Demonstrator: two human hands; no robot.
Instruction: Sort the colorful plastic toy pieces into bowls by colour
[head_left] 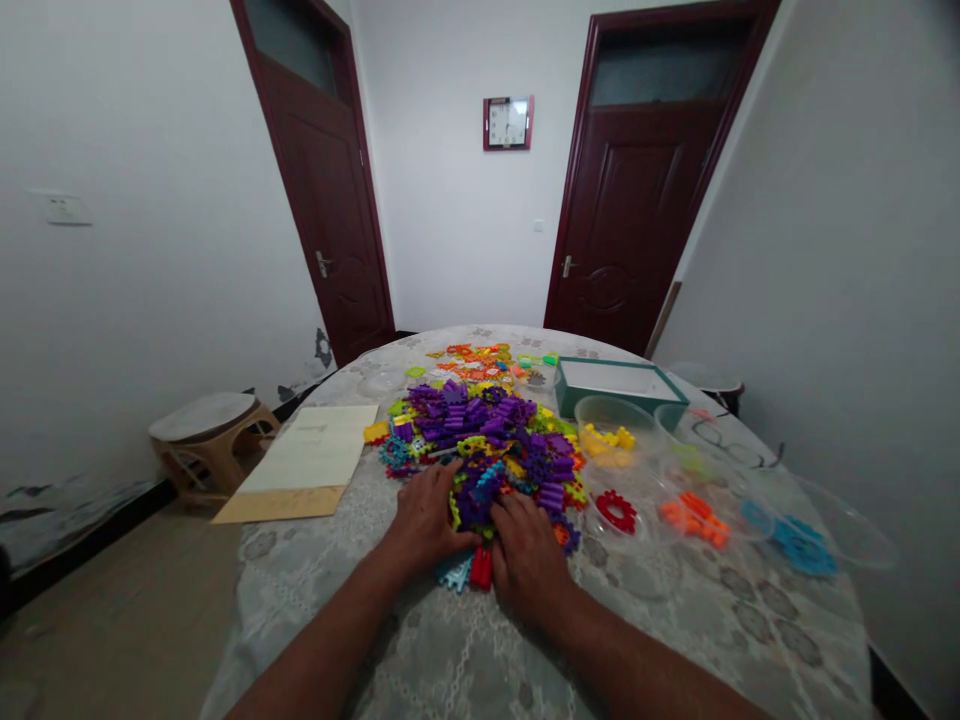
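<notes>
A heap of plastic gear toy pieces [480, 415], mostly purple with some yellow-green, yellow and blue, covers the middle of the table. At its near edge, my left hand [431, 510] curves round the left side of a clump of purple gear pieces [474, 500], thumb apart from the fingers. My right hand [529, 545] presses against the right side of that clump, its fingers bent in and their tips partly hidden. Between my wrists, a red block [481, 568] and a light-blue gear piece [454, 574] lie on the tablecloth.
Clear plastic tubs on the right hold yellow pieces [606, 440], a red gear [616, 511], orange pieces [695, 520] and blue gears [804, 546]. Behind them stands a green box [566, 398]. Orange pieces [476, 360] lie at the back; a cream folder [311, 450] is at left.
</notes>
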